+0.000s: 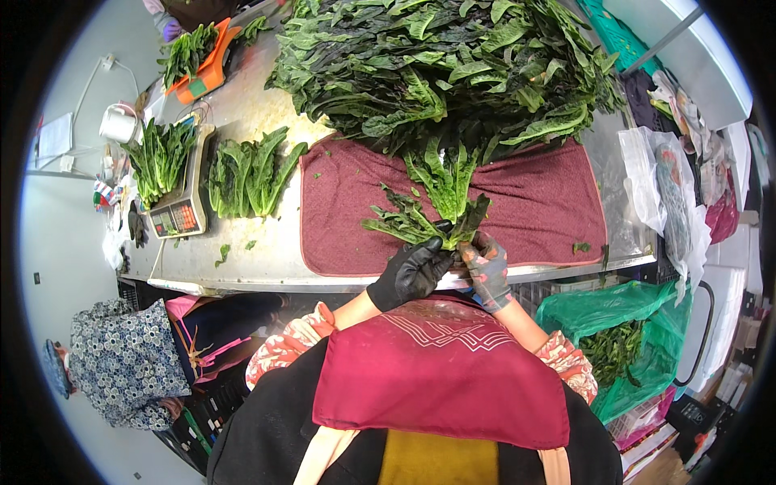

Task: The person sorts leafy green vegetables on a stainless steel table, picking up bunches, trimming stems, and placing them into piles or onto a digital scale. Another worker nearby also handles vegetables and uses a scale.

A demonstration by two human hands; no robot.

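Observation:
A small head of leafy lettuce [443, 190] is held by its base between my two hands, just over the near edge of the table. My left hand [411, 272], in a black glove, has its fingers closed at the stem end. Gripping the other side of that base is my right hand [487, 271], in a grey patterned glove. The upper leaves point away from me over a maroon towel [550, 210], and some lower leaves splay out to the left. Beyond the towel rises a big heap of dark green lettuce [436, 73].
Left of the towel lies a row of lettuce [255, 174]. A digital scale [179, 215] carries another bunch [159, 162]. Farther back are an orange basket [212, 69] and another person's purple-gloved hand [170, 30]. A green plastic bag [667, 323] with leaves hangs below the table at right.

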